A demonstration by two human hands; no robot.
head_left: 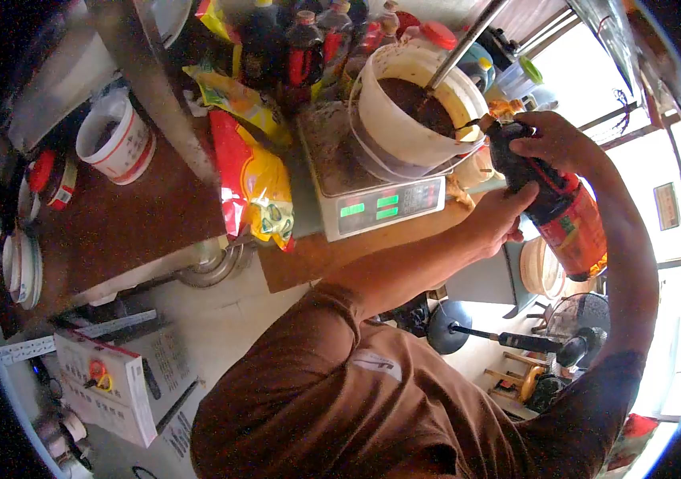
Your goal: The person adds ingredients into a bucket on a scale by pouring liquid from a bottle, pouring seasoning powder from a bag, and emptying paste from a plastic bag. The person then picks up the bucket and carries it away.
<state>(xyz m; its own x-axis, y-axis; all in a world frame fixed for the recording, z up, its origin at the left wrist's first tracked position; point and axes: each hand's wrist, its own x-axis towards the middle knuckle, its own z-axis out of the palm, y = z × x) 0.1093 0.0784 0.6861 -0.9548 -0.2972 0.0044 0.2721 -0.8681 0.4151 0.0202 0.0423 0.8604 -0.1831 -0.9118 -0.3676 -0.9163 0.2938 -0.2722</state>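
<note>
The dark bottle [572, 231] is toward three o'clock, tipped, its neck pointing at ten o'clock, seemingly so the mouth meets the white bucket [388, 140]. My right hand [549, 142] curls closed near its neck, probably steering; my left hand [504, 217] half wraps its middle, likely bearing weight. The bucket stands on a lit scale [404, 211], presumably to be weighed. At the bucket's eight o'clock, a red-and-yellow bag [254, 188] lies beside the scale.

I can read nothing for certain on my feed: the scale display [381, 207] glows with green digits, too blurred to tell; print on the bottle label [570, 225] and white carton [109, 385] stays illegible.
</note>
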